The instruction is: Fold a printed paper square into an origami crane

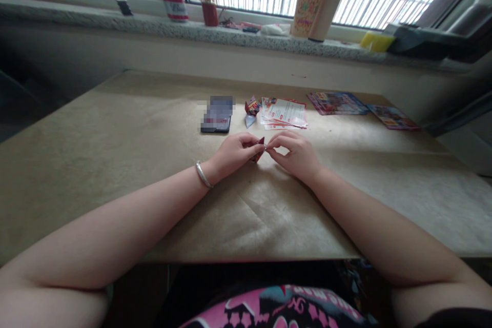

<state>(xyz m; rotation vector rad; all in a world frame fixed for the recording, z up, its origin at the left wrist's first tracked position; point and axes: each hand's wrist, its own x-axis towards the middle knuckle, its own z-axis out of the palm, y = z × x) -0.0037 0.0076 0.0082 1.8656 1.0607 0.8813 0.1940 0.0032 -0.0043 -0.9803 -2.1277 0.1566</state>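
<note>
My left hand (236, 152), with a silver bangle at the wrist, is closed around a small folded piece of printed paper (257, 157) in dark red tones. From the other side my right hand (295, 154) pinches a pale tip of the same paper between thumb and forefinger. Most of the piece is covered by the left fingers. Just beyond the hands stands a colourful folded paper figure (252, 107). Right of it lies a loose stack of white printed sheets with red edges (287, 113).
A dark phone (218, 115), partly blurred out, lies left of the paper figure. Printed leaflets (338, 103) and another leaflet pile (394, 117) lie at the back right. A can (172, 0), a red bottle (209, 13) and a patterned cup (306, 10) stand on the windowsill.
</note>
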